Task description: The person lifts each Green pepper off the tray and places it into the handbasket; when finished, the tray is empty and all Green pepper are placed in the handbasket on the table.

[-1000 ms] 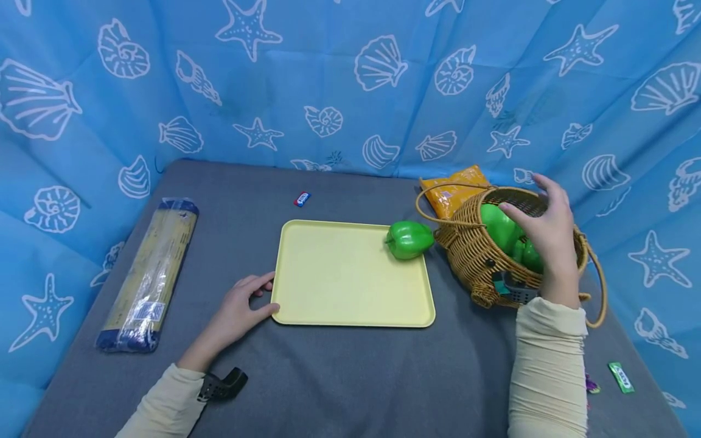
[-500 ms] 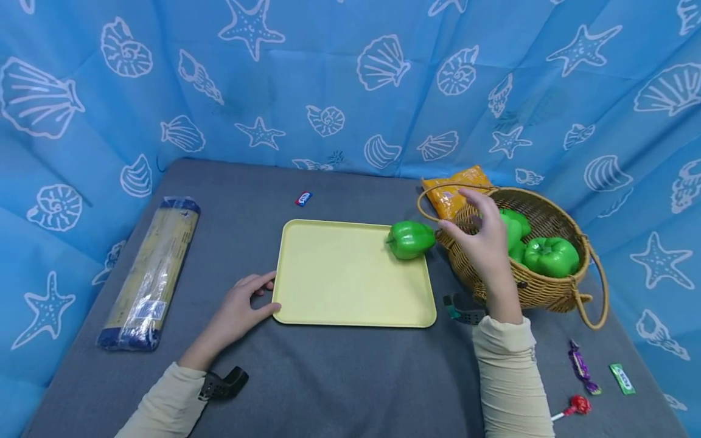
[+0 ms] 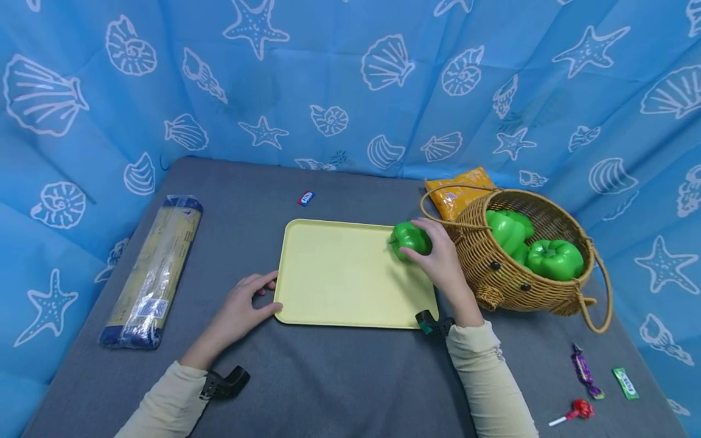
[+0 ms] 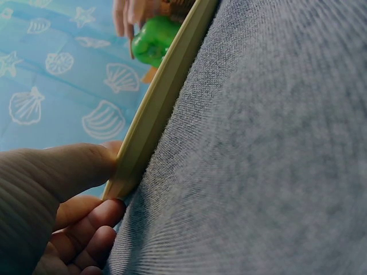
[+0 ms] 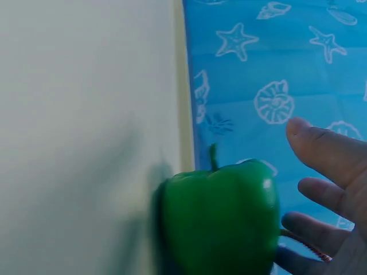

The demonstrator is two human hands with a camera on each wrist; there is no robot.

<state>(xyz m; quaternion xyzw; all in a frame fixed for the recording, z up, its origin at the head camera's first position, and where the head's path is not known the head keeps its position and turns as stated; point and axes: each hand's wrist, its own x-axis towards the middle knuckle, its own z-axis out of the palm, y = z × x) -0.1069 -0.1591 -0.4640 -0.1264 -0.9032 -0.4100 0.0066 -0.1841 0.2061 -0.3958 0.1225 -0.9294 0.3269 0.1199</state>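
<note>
A pale yellow tray [image 3: 339,274] lies on the grey cloth. At its left edge my left hand [image 3: 243,307] holds the rim, thumb and forefinger on it, the other fingers bent in the left wrist view. A glossy green bell pepper [image 3: 404,239] rests on its side near the tray's back right corner. My right hand [image 3: 443,258] reaches around this pepper, thumb in front and fingers behind in the head view. In the right wrist view the spread fingers [image 5: 330,152] stand beside the bell pepper [image 5: 221,220], with a visible gap to the upper finger.
A wicker basket [image 3: 476,243] with several green peppers stands at the right, an orange packet [image 3: 454,196] behind it. Candies [image 3: 586,371] and a red lollipop [image 3: 582,409] lie at front right. A long plastic-wrapped pack [image 3: 153,274] lies left; a small candy [image 3: 306,198] is behind the tray.
My right hand has moved left from over the basket to the bell pepper on the tray. More of the basket's peppers and the candies show. My left hand stays at the tray's edge.
</note>
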